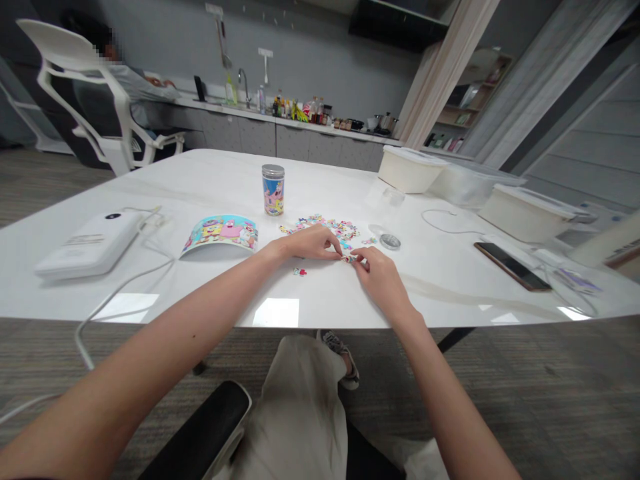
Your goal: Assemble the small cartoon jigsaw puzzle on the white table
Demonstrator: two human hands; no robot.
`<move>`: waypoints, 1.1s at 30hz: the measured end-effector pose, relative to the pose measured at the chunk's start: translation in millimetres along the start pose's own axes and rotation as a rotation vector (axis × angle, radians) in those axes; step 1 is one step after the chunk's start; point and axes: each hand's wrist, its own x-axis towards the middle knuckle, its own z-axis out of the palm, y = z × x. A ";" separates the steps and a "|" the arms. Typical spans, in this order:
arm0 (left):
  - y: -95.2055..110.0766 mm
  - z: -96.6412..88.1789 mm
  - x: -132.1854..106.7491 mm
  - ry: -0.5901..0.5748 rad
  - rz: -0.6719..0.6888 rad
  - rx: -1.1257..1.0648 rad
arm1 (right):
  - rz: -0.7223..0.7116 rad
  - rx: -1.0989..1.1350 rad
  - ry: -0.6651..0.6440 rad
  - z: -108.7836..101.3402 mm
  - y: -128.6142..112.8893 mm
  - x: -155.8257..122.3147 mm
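Note:
My left hand (315,242) and my right hand (379,272) meet over the white table (210,180), fingertips pinching small jigsaw pieces (350,258) between them. A loose pile of colourful puzzle pieces (330,227) lies just behind the hands. One stray piece (299,271) sits on the table in front of my left hand. A cartoon picture sheet (224,232) lies to the left, and a small cartoon-printed tin (273,190) stands upright behind it. The tin's lid (390,241) rests flat to the right of my hands.
A white power bank (90,243) with a cable lies at left. A phone (511,265) lies at right, near white lidded containers (410,168). A person sits in a white chair (90,93) at the back left by a kitchen counter (300,123).

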 end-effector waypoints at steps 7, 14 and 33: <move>-0.6 0.4 0.0 -0.001 -0.002 -0.005 | -0.040 -0.063 -0.011 3.1 2.5 -0.4; -0.2 0.5 0.2 0.004 -0.009 0.018 | -0.057 -0.124 -0.034 4.2 0.3 -0.9; -0.2 1.5 3.6 0.010 -0.008 0.095 | -0.005 -0.040 -0.076 1.0 -8.2 -4.3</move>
